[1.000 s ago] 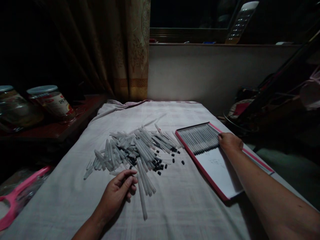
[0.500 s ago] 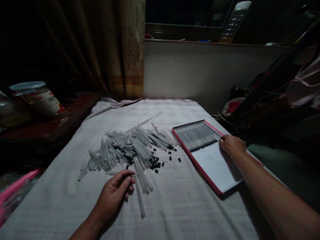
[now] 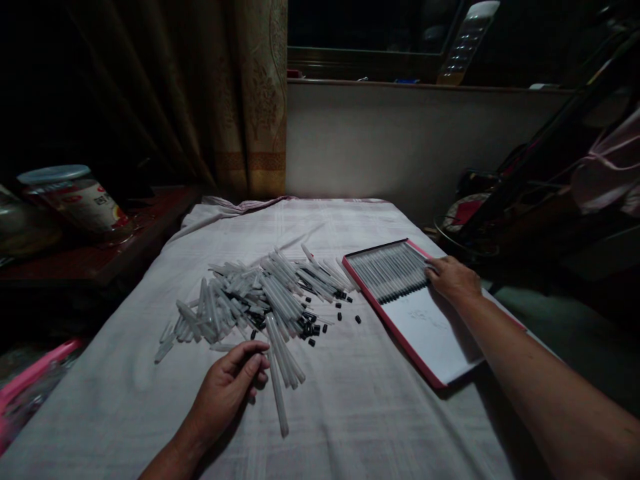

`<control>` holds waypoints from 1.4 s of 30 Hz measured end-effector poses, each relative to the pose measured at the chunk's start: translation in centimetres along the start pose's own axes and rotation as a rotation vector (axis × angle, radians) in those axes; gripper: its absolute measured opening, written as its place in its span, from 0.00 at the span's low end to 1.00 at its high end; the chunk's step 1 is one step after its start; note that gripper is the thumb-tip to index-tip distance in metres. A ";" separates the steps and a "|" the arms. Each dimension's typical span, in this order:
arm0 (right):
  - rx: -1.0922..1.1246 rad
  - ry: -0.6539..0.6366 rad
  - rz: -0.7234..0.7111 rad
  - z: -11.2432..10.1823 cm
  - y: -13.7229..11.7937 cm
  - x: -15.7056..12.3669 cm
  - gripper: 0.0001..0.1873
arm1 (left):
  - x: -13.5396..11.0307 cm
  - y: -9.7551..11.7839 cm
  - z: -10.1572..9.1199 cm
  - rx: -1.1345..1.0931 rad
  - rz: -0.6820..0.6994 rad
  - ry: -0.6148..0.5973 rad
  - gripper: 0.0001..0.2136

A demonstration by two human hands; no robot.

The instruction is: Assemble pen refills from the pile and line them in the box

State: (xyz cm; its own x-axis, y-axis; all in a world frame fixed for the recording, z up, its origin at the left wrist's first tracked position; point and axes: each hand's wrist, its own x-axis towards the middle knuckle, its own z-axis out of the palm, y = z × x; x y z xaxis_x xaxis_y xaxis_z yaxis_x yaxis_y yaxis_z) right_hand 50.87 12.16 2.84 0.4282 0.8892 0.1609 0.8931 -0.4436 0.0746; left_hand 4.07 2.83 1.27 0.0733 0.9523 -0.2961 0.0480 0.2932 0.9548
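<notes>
We are working at a cloth-covered counter (image 3: 350,413) in dim light. We are resting our left hand (image 3: 227,387) on the cloth at the near edge of a loose pile of translucent white pen barrels (image 3: 250,300). Its fingers are curling inward and the thumb is pressing toward the forefinger just beside the long barrel (image 3: 277,400) that is lying nearest to us; we cannot tell whether anything is being pinched there. Small black caps (image 3: 320,323) are lying scattered at the right side of the pile, some touching the barrels and some apart on the cloth. We are stretching our right hand (image 3: 453,277) out to the red-rimmed tray (image 3: 395,328), which is lying at an angle on the right of the counter, well apart from the left hand. This hand is lying knuckles up and released, gripping nothing, with its fingertips touching the right end of the row of pens (image 3: 393,273) that is filling the far part of the tray; the near part is showing bare white. At the far left a lidded jar (image 3: 75,197) is standing on a dark wooden shelf (image 3: 100,260), and a patterned curtain (image 3: 255,100) is hanging beyond the counter.
</notes>
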 end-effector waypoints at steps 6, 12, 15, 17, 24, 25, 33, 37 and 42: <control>-0.088 -0.077 -0.115 0.6 -0.7 1.3 0.20 | 0.0 0.0 0.0 0.000 -0.010 0.012 0.23; -0.115 -0.091 -0.125 1.1 -0.4 1.3 0.20 | 0.1 -0.2 -0.1 -0.009 -0.018 0.011 0.25; -0.100 -0.096 -0.091 1.2 -0.5 1.3 0.20 | 0.1 -0.3 -0.1 -0.010 -0.014 0.010 0.25; -0.077 -0.099 -0.059 1.1 -0.6 1.3 0.21 | 0.1 -0.3 -0.1 -0.006 -0.009 0.006 0.26; -0.084 -0.115 0.024 0.0 0.6 0.1 0.20 | 0.1 -0.4 -0.2 -0.010 -0.004 -0.015 0.26; -0.107 -0.148 0.031 0.0 0.9 -0.2 0.19 | 0.2 -0.5 -0.2 -0.011 -0.001 -0.020 0.26; -0.123 -0.172 -0.046 0.1 0.8 -1.4 0.18 | 0.2 -0.6 -0.3 -0.040 0.020 -0.045 0.26; -0.123 -0.179 -0.004 -1.1 0.4 -1.8 0.17 | 0.2 -0.6 -0.2 -0.056 0.043 -0.064 0.26; -0.063 -0.108 -0.006 -4.2 -2.1 -2.3 0.17 | 0.4 -0.5 -0.3 -0.067 0.061 -0.072 0.26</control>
State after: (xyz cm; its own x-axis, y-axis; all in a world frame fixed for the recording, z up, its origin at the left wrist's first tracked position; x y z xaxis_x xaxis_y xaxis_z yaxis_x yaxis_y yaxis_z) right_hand 47.41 10.55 6.47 0.4386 0.8971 0.0534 0.8866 -0.4417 0.1371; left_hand 3.82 3.11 0.68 0.1460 0.9607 -0.2361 -0.0255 0.2422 0.9699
